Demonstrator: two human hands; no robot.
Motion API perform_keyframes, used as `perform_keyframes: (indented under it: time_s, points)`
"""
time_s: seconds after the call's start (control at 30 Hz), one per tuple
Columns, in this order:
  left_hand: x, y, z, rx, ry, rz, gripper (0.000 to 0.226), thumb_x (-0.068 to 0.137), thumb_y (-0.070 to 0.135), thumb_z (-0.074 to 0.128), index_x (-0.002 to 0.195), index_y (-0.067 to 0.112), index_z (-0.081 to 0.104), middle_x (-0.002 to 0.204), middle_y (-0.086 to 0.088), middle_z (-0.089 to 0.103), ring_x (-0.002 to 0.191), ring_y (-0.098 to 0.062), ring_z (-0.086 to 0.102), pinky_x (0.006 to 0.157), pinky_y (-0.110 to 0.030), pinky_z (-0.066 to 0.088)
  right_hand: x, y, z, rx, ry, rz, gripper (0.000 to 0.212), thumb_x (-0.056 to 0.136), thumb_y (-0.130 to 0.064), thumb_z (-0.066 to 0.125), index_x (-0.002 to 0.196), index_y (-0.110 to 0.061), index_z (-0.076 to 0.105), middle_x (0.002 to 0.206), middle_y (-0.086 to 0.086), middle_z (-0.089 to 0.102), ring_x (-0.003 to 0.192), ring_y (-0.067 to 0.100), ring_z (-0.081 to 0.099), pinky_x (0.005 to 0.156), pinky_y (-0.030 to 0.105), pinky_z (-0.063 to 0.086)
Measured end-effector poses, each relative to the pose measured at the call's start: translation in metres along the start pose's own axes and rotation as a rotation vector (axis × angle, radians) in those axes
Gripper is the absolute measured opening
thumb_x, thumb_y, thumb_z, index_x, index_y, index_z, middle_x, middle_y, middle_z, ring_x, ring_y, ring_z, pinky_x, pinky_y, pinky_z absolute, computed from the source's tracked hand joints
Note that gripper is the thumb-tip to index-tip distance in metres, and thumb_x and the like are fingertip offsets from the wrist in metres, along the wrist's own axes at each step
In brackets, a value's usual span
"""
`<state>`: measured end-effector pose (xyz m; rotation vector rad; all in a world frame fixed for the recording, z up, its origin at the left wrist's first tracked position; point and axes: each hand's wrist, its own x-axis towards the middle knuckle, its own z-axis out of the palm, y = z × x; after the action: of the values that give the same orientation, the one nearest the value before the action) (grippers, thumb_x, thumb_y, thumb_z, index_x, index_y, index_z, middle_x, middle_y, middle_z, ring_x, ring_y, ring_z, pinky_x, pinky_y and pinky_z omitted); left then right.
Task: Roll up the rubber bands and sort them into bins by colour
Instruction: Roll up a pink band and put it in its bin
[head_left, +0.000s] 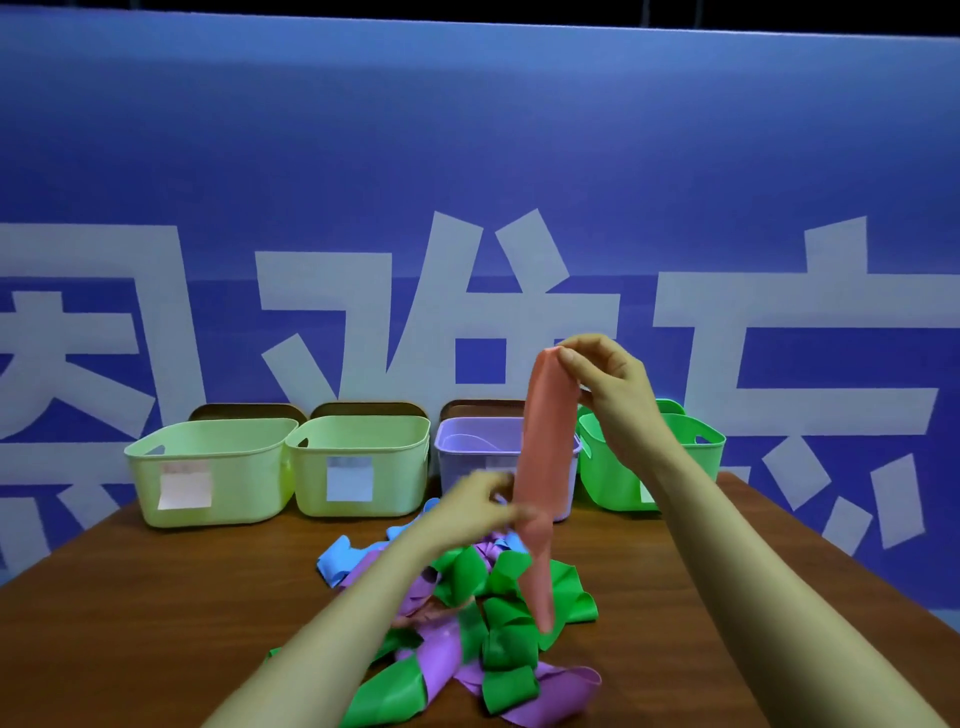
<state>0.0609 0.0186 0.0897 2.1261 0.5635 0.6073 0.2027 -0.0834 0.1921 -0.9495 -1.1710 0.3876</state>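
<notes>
The step in hand is straightening one band before rolling. The right hand is raised above the table and pinches the upper end of the pink band between thumb and curled fingers. The band hangs as a flat strip in front of the lilac bin. Its lower end reaches the pile of green, purple and blue bands on the table. The left hand pinches the same band below its middle, fingers closed on its edge. No roll has been started. The next move calls for lifting the strip clear of the pile, so that no other band is dragged along, then winding it from one end into a tight coil with even edges. Four bins stand in a row at the far side of the table. The leftmost bin carries a pinkish label and is judged the likely destination. The bright green bin is partly hidden behind the right forearm.
</notes>
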Motion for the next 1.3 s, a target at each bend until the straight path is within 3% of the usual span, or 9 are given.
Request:
perform_keyframes:
  time_s: [0.13,0.3,0.47,0.67,0.83,0.9,1.1,1.17,1.3]
  points:
    - [-0.018,-0.048,0.025,0.028,0.059,-0.242,0.017,0.091,0.025,0.063,0.081,0.013,0.057,0.079,-0.004,0.062,0.060,-0.006,0.056,0.061,-0.026,0.049,0.004,0.007,-0.004,0.030,0.049,0.086,0.011,0.096,-0.011,0.054,0.088,-0.017,0.059,0.082,-0.002,0.060,0.071,0.007,0.057,0.057,0.019,0.048]
    - [-0.024,-0.054,0.041,-0.686,0.108,-0.552,0.025,0.094,0.019,0.058,0.113,0.005,0.048,0.105,-0.011,0.052,0.086,-0.023,0.061,0.065,-0.038,0.057,0.005,0.019,-0.005,0.067,0.056,0.243,0.012,0.098,-0.015,0.052,0.087,-0.017,0.058,0.077,0.002,0.055,0.061,0.012,0.047,0.053,0.023,0.038]
    - [-0.018,-0.042,0.052,-1.409,0.211,-0.621,0.015,0.094,0.010,0.052,0.095,-0.005,0.053,0.095,-0.020,0.046,0.088,-0.044,0.059,0.054,-0.058,0.053,0.003,0.021,-0.001,0.114,0.018,0.316,0.013,0.098,-0.013,0.051,0.087,-0.016,0.058,0.074,0.000,0.058,0.056,0.010,0.050,0.046,0.018,0.040]
    - [-0.007,-0.042,0.060,-1.462,0.369,-0.551,0.017,0.094,-0.009,0.043,0.089,-0.002,0.057,0.081,-0.018,0.064,0.068,-0.028,0.062,0.044,-0.033,0.056,0.003,0.025,-0.013,0.219,0.017,0.343,0.009,0.098,-0.011,0.051,0.093,-0.012,0.059,0.075,-0.001,0.064,0.059,0.010,0.058,0.051,0.019,0.046]
    - [-0.017,-0.050,0.041,-1.435,0.345,-0.502,0.020,0.092,-0.005,0.050,0.082,0.001,0.066,0.071,-0.017,0.070,0.062,-0.028,0.068,0.053,-0.042,0.057,0.007,0.034,-0.034,0.231,0.196,0.329,0.012,0.097,-0.008,0.051,0.088,-0.012,0.059,0.080,0.001,0.063,0.068,0.013,0.058,0.058,0.023,0.045]
    - [-0.029,-0.051,0.030,-1.404,0.239,-0.533,0.009,0.079,-0.006,0.061,0.082,-0.001,0.068,0.077,-0.020,0.069,0.068,-0.031,0.067,0.058,-0.047,0.057,0.010,0.038,-0.042,0.254,0.295,0.342,0.013,0.097,-0.006,0.051,0.088,-0.012,0.059,0.085,0.003,0.063,0.074,0.014,0.058,0.062,0.024,0.048]
    - [-0.038,-0.059,0.005,-1.553,0.246,-0.270,0.057,0.012,0.001,0.096,0.065,0.004,0.074,0.076,-0.014,0.073,0.069,-0.025,0.072,0.066,-0.056,0.056,0.015,0.057,-0.053,0.299,0.539,0.408,0.014,0.097,-0.001,0.047,0.090,-0.008,0.058,0.083,0.003,0.058,0.083,0.014,0.055,0.061,0.025,0.049]
    - [-0.039,-0.057,0.000,-1.596,0.324,-0.197,0.052,0.018,0.001,0.096,0.065,0.006,0.073,0.076,-0.011,0.074,0.073,-0.023,0.073,0.072,-0.061,0.050,0.011,0.061,-0.053,0.304,0.558,0.410,0.014,0.097,0.002,0.045,0.101,-0.005,0.057,0.084,0.005,0.058,0.082,0.014,0.056,0.066,0.027,0.050]
    - [-0.040,-0.050,-0.004,-1.557,0.337,-0.278,0.008,0.074,0.012,0.066,0.078,0.005,0.065,0.076,-0.012,0.069,0.079,-0.026,0.066,0.082,-0.058,0.050,0.006,0.065,-0.051,0.269,0.534,0.414,0.014,0.099,-0.001,0.044,0.094,-0.005,0.056,0.089,0.006,0.058,0.081,0.015,0.056,0.072,0.031,0.050]
